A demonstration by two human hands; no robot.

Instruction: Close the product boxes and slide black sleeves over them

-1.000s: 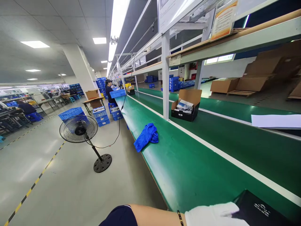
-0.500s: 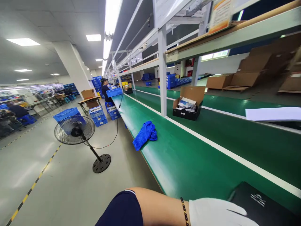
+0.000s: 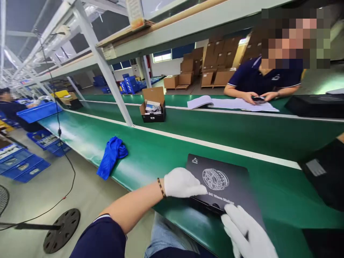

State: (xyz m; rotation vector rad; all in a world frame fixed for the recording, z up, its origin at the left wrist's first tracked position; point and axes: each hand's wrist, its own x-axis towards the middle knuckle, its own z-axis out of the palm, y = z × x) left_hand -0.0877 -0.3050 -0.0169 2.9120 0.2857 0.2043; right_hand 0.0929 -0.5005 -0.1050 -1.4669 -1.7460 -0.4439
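A flat black box (image 3: 236, 179) lies on the green bench, its lid closed, printed with a white line drawing of a round device and the words "DC Wave Maker". My left hand (image 3: 184, 183), in a white glove, rests on the box's near left edge with fingers stretched out over the lid. At the near right edge is my right hand (image 3: 248, 233), also white-gloved. Its fingers are extended and slightly apart, and the tips touch the lid's front edge. Neither hand is wrapped round the box.
A blue cloth (image 3: 112, 156) lies left on the green bench (image 3: 150, 154). Beyond stands an open carton (image 3: 153, 114) with packed items. Across the bench a person (image 3: 268, 80) holds a phone beside papers (image 3: 228, 103). More black boxes (image 3: 326, 172) are at right. A cable (image 3: 59, 132) hangs left.
My view has swung right and down onto the box, bringing my right hand and the person opposite into sight. The left hand remains at the box.
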